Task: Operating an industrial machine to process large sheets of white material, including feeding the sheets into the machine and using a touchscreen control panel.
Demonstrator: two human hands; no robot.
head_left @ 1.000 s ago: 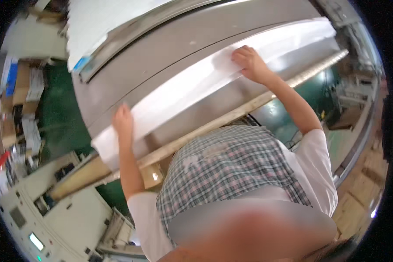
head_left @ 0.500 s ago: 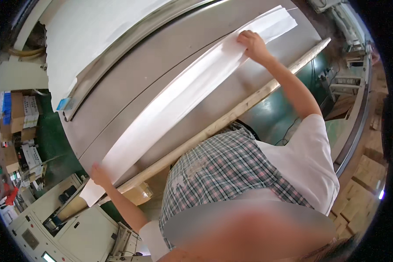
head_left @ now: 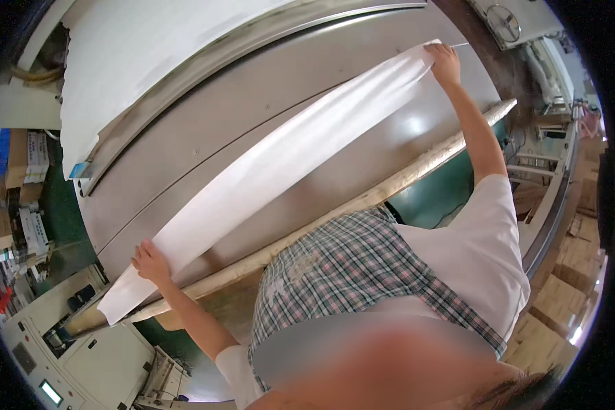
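Observation:
A long white folded sheet (head_left: 253, 171), cloth or paper I cannot tell, stretches diagonally over a grey metal table (head_left: 253, 109). At its far right end, my right hand (head_left: 445, 63) has its fingers closed on the edge, and the material bunches into creases there. My left hand (head_left: 150, 263) lies on the sheet close to its near left end, fingers stretched out and a little apart. Past that hand, the end of the sheet hangs over the table's left side.
A wrapped bar (head_left: 403, 174) runs along the table's near edge, before my checked apron (head_left: 348, 266). Beyond a metal rail (head_left: 205, 61) lies a wide white sheet (head_left: 130, 61). Cartons (head_left: 27, 164) stand left, a control cabinet (head_left: 109, 362) lower left, stacked wooden blocks (head_left: 560, 294) right.
My right hand has slid outward to the sheet's far right end and taken hold there. My left hand has shifted slightly, its fingers now spread on the sheet. The view has tilted a little.

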